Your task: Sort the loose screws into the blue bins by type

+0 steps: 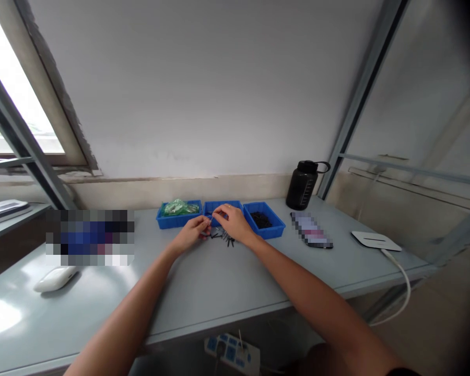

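Both my hands meet in front of three blue trays at the far side of the grey table (203,282). My left hand (191,233) is closed in a pinch on a small part too tiny to name. My right hand (233,222) is also pinched, its fingertips touching the left hand's over the middle tray (219,206). A small heap of dark parts (223,237) lies on the table just under my hands. The left tray (178,215) holds green bags. The right tray (264,220) holds small black pieces.
A dark water bottle (303,184) stands at the back right by a metal post. A blurred phone (311,230) and a white flat device (376,241) with a cable lie to the right. A white mouse-like object (55,278) sits at the left. A power strip (233,355) lies below the table's front edge.
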`<state>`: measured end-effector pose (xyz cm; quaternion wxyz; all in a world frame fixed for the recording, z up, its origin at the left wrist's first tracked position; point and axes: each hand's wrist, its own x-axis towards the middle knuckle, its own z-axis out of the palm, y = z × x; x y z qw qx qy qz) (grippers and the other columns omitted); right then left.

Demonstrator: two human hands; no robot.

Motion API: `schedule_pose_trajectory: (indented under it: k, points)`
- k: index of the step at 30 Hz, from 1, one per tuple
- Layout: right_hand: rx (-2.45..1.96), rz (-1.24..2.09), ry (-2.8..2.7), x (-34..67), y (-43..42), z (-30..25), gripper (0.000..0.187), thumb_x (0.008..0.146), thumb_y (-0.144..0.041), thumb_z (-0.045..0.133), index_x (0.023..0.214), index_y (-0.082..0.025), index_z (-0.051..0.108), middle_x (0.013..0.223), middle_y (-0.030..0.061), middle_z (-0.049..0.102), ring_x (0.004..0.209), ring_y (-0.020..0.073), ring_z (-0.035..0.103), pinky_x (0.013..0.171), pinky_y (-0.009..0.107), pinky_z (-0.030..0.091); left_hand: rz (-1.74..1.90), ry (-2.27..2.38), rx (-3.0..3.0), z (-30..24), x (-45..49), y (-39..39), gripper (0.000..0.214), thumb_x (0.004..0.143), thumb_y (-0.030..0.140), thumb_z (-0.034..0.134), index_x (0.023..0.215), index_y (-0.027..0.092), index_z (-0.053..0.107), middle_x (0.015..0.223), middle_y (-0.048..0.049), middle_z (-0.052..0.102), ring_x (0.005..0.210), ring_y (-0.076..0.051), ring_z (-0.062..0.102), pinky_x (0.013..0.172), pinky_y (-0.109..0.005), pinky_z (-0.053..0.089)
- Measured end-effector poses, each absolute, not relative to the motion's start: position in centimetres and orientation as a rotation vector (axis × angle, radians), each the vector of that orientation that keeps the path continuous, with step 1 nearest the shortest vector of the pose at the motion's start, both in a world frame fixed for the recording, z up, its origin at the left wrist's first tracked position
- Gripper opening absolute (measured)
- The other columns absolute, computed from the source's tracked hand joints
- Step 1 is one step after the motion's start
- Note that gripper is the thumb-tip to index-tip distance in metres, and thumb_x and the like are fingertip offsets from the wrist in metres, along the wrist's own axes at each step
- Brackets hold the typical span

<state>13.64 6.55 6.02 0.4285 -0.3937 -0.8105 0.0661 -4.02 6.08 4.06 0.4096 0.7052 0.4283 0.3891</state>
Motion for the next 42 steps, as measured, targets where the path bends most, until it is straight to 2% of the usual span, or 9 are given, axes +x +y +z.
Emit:
schedule_pose_trajectory:
  k: [5,9,15,22,28,33,38,42]
  points:
    - [-0.998,0.207,-1.906,14.0,7.2,5.7,0.014,0.089,-0.027,0.051,0.086,-0.019,0.062,0.081,0.0010,0.064,0.077,0.0134,0.057,0.072,0.024,0.042,1.052,1.080,1.692,4.8,-4.3,5.9,0.035,0.076,0.048,0.058,0.091,0.017,0.061,0.082,-0.0034,0.060,0.073,-0.016,0.058,0.063,-0.026,0.048]
    - [-1.011,0.241,-1.903,14.1,7.3,5.7,0.014,0.089,-0.027,0.051,0.088,-0.019,0.063,0.084,0.0016,0.064,0.078,0.0136,0.057,0.073,0.025,0.042,1.115,1.110,1.693,4.8,-4.4,6.2,0.033,0.070,0.044,0.065,0.086,0.016,0.065,0.078,-0.0034,0.062,0.069,-0.016,0.056,0.060,-0.026,0.047]
    - [-1.024,0.322,-2.063,13.8,6.9,5.4,0.009,0.085,-0.022,0.057,0.083,-0.019,0.065,0.082,0.0009,0.066,0.078,0.0133,0.058,0.072,0.023,0.040,1.268,1.189,1.706,4.9,-4.7,6.5,0.040,0.076,0.050,0.059,0.093,0.014,0.065,0.083,-0.0053,0.065,0.075,-0.018,0.058,0.064,-0.028,0.048]
    - [-1.081,0.381,-2.158,12.7,6.5,4.6,0.011,0.085,-0.021,0.057,0.080,-0.017,0.066,0.073,0.0016,0.066,0.066,0.0132,0.057,0.061,0.023,0.037,1.202,1.179,1.880,3.9,-4.2,7.1,0.035,0.072,0.045,0.061,0.087,0.014,0.070,0.087,-0.0074,0.069,0.075,-0.021,0.060,0.059,-0.027,0.047]
    - [-1.088,0.387,-2.135,13.7,6.5,5.6,0.013,0.085,-0.028,0.058,0.085,-0.018,0.066,0.083,0.0022,0.068,0.077,0.0144,0.060,0.069,0.023,0.040,1.180,1.211,1.993,3.9,-4.2,7.0,0.032,0.079,0.042,0.052,0.088,0.015,0.064,0.083,-0.0056,0.066,0.072,-0.019,0.059,0.058,-0.026,0.048]
    - [-1.081,0.390,-2.117,13.9,6.5,5.9,0.019,0.089,-0.027,0.053,0.103,-0.019,0.062,0.097,0.0042,0.068,0.085,0.0138,0.062,0.075,0.024,0.043,1.128,1.218,2.136,3.6,-4.1,6.8,0.025,0.083,0.037,0.048,0.087,0.016,0.060,0.077,-0.0035,0.064,0.071,-0.018,0.058,0.064,-0.027,0.048]
    - [-1.059,0.376,-2.192,14.0,6.4,5.8,0.013,0.087,-0.021,0.055,0.093,-0.020,0.066,0.092,0.0026,0.069,0.086,0.0146,0.062,0.077,0.025,0.042,1.090,1.240,2.262,3.7,-4.3,6.7,0.021,0.085,0.032,0.045,0.090,0.018,0.060,0.082,-0.0038,0.066,0.075,-0.018,0.059,0.070,-0.029,0.045]
    - [-1.093,0.347,-2.174,14.1,6.4,5.7,0.017,0.089,-0.025,0.053,0.101,-0.019,0.063,0.094,0.0048,0.068,0.086,0.0149,0.062,0.076,0.025,0.042,1.087,1.242,2.333,3.7,-4.5,7.0,0.020,0.085,0.029,0.045,0.090,0.019,0.062,0.088,-0.0050,0.066,0.081,-0.020,0.059,0.077,-0.032,0.045]
